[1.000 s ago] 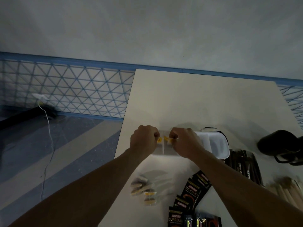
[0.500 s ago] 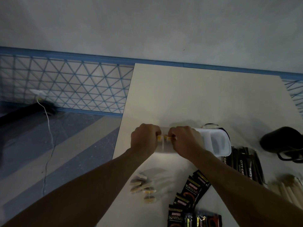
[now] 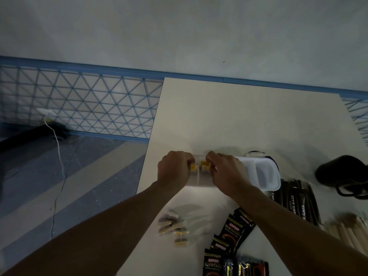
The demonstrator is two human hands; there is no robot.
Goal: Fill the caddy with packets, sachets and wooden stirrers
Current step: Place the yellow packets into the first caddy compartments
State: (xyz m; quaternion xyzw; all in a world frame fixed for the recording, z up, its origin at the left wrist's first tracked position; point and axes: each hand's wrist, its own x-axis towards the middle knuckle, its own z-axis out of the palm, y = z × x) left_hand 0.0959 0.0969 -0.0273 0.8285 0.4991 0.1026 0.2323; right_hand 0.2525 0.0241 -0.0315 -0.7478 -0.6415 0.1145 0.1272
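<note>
A white plastic caddy [image 3: 266,174] with several compartments lies on the pale table [image 3: 229,116]. My left hand [image 3: 174,169] and my right hand [image 3: 226,172] are both at its left end, fingers curled around yellow-tagged tea sachets [image 3: 199,169] standing in the left compartment. The caddy's right compartments look empty. More tea sachets [image 3: 174,226] lie loose in front of my arms. Black Kopiko Supremo packets [image 3: 233,238] sit at the near edge. Black stick sachets [image 3: 298,202] lie right of the caddy. Wooden stirrers [image 3: 346,230] are at the far right, blurred.
A black mug-like object [image 3: 342,172] stands at the table's right edge. The table's left edge drops to a blue-grey floor [image 3: 59,176], where a white cable [image 3: 57,156] runs from a wall socket. A blue lattice panel [image 3: 79,104] lines the wall.
Both hands stay at the caddy's left compartment; the fingers have shifted slightly on the yellow-tagged sachets. The view has tilted a little.
</note>
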